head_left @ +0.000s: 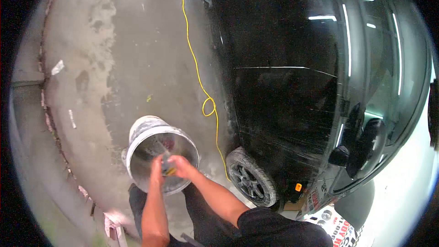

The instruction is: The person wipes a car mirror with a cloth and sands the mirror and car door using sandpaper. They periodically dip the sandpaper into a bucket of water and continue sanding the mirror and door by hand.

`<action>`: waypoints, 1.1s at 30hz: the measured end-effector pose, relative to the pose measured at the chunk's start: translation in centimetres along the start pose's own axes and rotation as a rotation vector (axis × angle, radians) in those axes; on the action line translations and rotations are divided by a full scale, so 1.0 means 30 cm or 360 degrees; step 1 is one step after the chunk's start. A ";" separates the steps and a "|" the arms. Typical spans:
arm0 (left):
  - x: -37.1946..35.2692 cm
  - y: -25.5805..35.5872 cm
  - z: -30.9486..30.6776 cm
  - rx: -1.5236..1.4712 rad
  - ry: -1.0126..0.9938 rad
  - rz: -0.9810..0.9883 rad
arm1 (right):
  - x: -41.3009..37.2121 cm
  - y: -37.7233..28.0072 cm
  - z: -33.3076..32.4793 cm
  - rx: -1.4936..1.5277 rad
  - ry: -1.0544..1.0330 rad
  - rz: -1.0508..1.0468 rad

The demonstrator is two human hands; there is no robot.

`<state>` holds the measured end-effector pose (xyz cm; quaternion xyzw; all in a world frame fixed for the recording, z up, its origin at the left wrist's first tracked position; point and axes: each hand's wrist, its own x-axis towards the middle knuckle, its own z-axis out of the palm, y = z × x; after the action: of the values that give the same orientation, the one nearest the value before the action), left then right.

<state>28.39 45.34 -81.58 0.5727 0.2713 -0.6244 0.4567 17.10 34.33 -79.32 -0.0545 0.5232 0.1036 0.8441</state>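
A white bucket [186, 133] stands on the floor in front of my legs, its rim smeared and its inside greyish. Over its opening, my left hand [157, 168] and my right hand [181, 166] are close together. Between them they grip a small grey and yellow thing [168, 168], blurred and partly covered by my fingers; its kind cannot be made out. Both hands are closed around it, the left on its left side and the right on its right. A reddish patch shows inside the bucket just beyond my hands.
A dark car [283, 105] fills the right side, its wheel [251, 178] near my right arm. A yellow cord [196, 71] with one loop runs along the concrete floor [146, 55] to that wheel. A printed banner [338, 222] lies at lower right.
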 end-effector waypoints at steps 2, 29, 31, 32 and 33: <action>-0.220 0.050 0.148 -0.0192 -0.0156 0.0033 | -0.157 0.020 -0.013 0.0001 0.0154 -0.0127; -1.647 0.100 1.868 0.1281 -0.0155 0.3566 | -2.819 -0.682 -0.015 -0.0742 0.0424 -0.2171; -1.687 0.029 1.861 0.1475 -0.0228 0.3602 | -2.821 -0.632 -0.030 -0.0690 0.0254 -0.2189; -1.687 -0.007 1.855 0.1534 -0.0295 0.3652 | -2.822 -0.605 -0.033 -0.0669 0.0166 -0.2201; -1.668 -0.049 1.841 0.1604 -0.0320 0.3766 | -2.827 -0.580 -0.044 -0.0689 0.0200 -0.2202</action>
<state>-2.37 11.38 -22.80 0.5225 -0.6980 0.0846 0.4823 -16.56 7.15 -4.32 -0.5446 0.3841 -0.3560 0.6551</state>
